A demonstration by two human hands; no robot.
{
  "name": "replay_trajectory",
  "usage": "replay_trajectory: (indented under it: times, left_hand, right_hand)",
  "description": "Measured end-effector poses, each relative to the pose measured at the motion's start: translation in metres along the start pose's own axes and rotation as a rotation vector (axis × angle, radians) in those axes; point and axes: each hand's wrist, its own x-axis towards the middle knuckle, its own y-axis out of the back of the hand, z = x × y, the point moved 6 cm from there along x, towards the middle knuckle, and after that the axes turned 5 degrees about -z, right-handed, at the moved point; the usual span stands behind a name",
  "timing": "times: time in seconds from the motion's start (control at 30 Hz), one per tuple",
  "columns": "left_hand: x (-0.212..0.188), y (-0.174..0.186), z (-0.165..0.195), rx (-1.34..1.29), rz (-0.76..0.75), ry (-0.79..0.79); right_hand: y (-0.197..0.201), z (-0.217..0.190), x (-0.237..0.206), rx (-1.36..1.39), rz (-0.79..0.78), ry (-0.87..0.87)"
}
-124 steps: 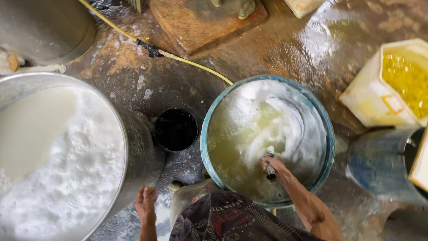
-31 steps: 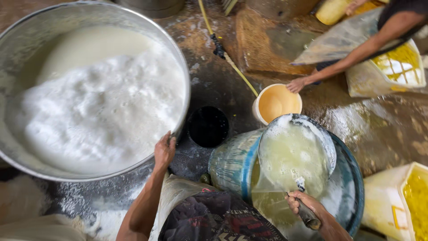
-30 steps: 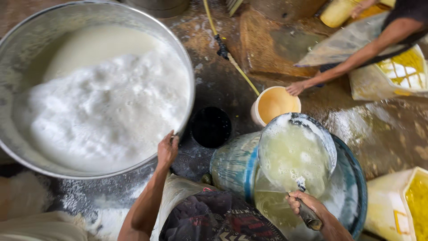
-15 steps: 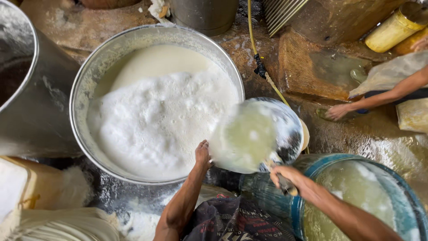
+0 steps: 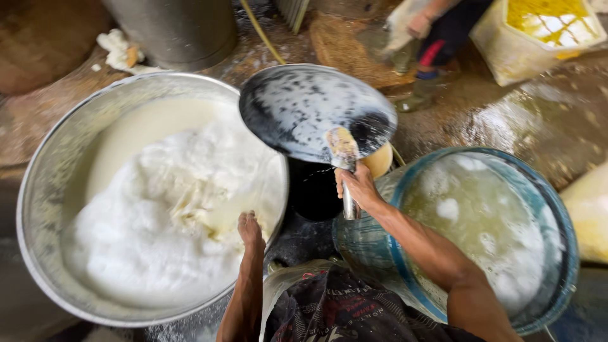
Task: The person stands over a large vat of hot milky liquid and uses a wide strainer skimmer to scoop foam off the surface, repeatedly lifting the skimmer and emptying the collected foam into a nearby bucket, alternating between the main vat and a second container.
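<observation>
My right hand [image 5: 356,185] is clenched round the metal handle of the scoop [image 5: 316,111], a wide, shallow, round metal pan. The scoop sits just above and ahead of that hand, tipped over the right rim of the basin [image 5: 38,190], its dark inside wet and flecked with white froth, nearly drained. My left hand [image 5: 250,229] rests on the basin's near rim, fingers curled over the edge, gripping it.

The basin is big, round, of dull grey metal, holding smooth cream-white liquid at the back and a thick heap of white foam in front. To my right stands the tub [image 5: 563,253], round, blue-rimmed, with translucent walls, full of cloudy yellowish liquid with patches of froth. Between basin and tub is a small dark hole [image 5: 313,190] in the wet, stained floor [image 5: 506,120]. A yellow hose [image 5: 256,28] runs across the floor at the top, beside a grey metal drum [image 5: 177,28]. Another person's hand [image 5: 418,25] shows at the top edge, near a pale crate [image 5: 500,50] of yellow liquid.

Half a second ago the scoop was full of pale liquid and lower, beside the basin; now it is raised over the rim and almost empty.
</observation>
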Motion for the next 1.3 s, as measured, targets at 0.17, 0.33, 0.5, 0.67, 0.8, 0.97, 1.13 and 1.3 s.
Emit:
replay_trajectory:
  times: [0.17, 0.33, 0.5, 0.67, 0.8, 0.97, 1.13, 1.3]
  left_hand:
    - [-0.037, -0.045, -0.016, 0.518, -0.139, -0.316]
    - [-0.071, -0.063, -0.014, 1.042, -0.111, -0.565]
    - [-0.069, -0.072, -0.015, 1.151, -0.08, -0.535]
    - [-0.077, -0.078, -0.01, 1.186, 0.021, -0.732]
    - [-0.072, -0.075, -0.018, 1.216, 0.001, -0.563]
    - [-0.069, -0.072, -0.021, 1.233, -0.003, -0.616]
    - [-0.068, -0.073, -0.022, 1.131, -0.031, -0.642]
    - [-0.077, -0.06, -0.005, 0.887, -0.05, -0.438]
  right_hand:
    - [0.133, -0.025, -0.094, -0.217, 0.537, 0.053]
    - [0.277, -0.015, -0.249, -0.181, 0.887, 0.032]
    - [0.367, 0.011, -0.389, -0.987, 1.269, -0.414]
    - [0.389, 0.132, -0.439, -0.605, 1.248, -0.921]
    - [0.358, 0.185, -0.412, 0.14, 1.01, -1.038]
    - [0.325, 0.124, -0.363, 0.342, 0.723, -0.833]
    - [0.312, 0.051, -0.34, 0.344, 0.369, -0.954]
    - [0.304, 0.003, -0.317, 0.304, 0.295, -1.089]
